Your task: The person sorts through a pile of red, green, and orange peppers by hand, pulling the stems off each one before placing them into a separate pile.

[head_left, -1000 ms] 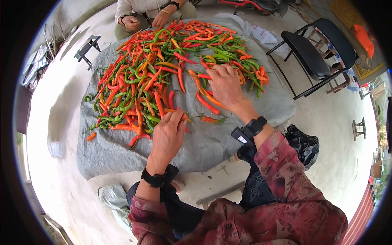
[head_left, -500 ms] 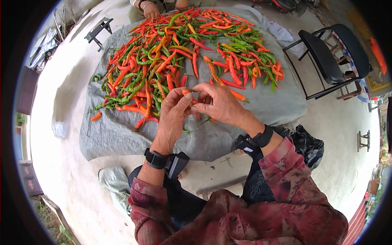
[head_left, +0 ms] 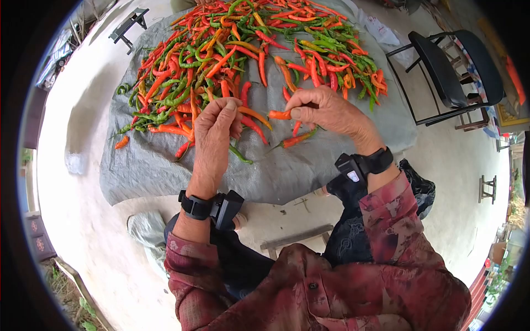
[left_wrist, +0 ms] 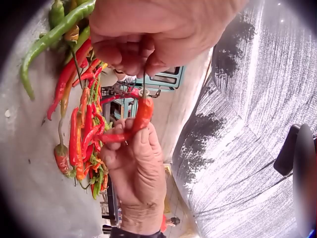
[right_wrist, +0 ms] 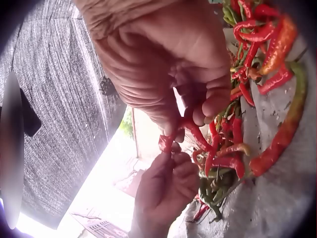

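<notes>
My right hand (head_left: 334,113) pinches a curved red chili pepper (left_wrist: 142,116) between thumb and fingers, above the near part of the sheet. To its left, my left hand (head_left: 211,132) is raised with thumb and fingertips pressed together. In the left wrist view those fingertips pinch a thin dark stem (left_wrist: 144,77), which lines up with the chili's green cap. Below the hands, a loose orange-red chili (head_left: 296,140) and a thin green chili (head_left: 240,155) lie on the sheet. Behind them spreads a large heap of red, orange and green chilies (head_left: 187,66).
A grey sheet (head_left: 265,179) bears all the chilies. At the right stands a black folding chair (head_left: 441,71), with a black plastic bag (head_left: 417,187) nearer by. A small stool (head_left: 130,30) is at the far left. A wooden bench (head_left: 295,238) shows near my legs.
My right hand left the heap and met my left hand over a chili half a second ago. Now the hands are apart, the chili in the right. The view has shifted.
</notes>
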A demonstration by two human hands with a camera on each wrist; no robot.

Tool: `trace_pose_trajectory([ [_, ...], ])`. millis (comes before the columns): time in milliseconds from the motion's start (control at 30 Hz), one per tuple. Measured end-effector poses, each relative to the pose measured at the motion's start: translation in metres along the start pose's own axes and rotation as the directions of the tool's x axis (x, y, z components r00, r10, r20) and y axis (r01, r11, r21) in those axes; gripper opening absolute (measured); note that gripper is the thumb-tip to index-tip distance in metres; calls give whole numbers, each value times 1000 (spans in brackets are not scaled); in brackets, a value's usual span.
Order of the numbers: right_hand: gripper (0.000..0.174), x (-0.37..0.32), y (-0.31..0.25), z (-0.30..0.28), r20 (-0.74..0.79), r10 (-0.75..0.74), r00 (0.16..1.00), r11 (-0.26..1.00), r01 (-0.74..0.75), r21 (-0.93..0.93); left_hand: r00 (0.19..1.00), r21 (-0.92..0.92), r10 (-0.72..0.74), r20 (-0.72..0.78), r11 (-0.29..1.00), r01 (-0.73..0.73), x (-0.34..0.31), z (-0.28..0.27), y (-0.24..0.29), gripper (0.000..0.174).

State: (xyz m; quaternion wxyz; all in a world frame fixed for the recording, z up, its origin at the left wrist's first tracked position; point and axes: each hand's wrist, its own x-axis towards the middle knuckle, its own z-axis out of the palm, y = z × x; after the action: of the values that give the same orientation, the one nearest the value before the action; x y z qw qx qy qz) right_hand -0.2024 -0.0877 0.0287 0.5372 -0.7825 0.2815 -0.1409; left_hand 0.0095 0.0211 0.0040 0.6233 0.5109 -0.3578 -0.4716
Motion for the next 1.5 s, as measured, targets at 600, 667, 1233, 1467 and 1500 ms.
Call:
trace_pose_trajectory([
  [600,24,48,30,60,-226,-121,967,861,-11,-509,943,227,312,-115,933,-281,9,-20,4,20],
  [667,22,56,29,69,-224,-83,971,811,-65,-582,947,213,304,-108,937,-276,6,-23,5,19],
  [1233,14,20,-2,42,-202,-57,978,978,14,-210,864,766,397,309,435,-474,-2,-10,1,33],
  [1467,14,0,1,14,-149,-91,985,996,91,-10,884,873,364,294,273,-403,1,8,-1,30],
  [1500,14,-2,2,12,-155,-87,984,996,87,-10,883,871,361,300,274,-408,1,11,-1,30],
])
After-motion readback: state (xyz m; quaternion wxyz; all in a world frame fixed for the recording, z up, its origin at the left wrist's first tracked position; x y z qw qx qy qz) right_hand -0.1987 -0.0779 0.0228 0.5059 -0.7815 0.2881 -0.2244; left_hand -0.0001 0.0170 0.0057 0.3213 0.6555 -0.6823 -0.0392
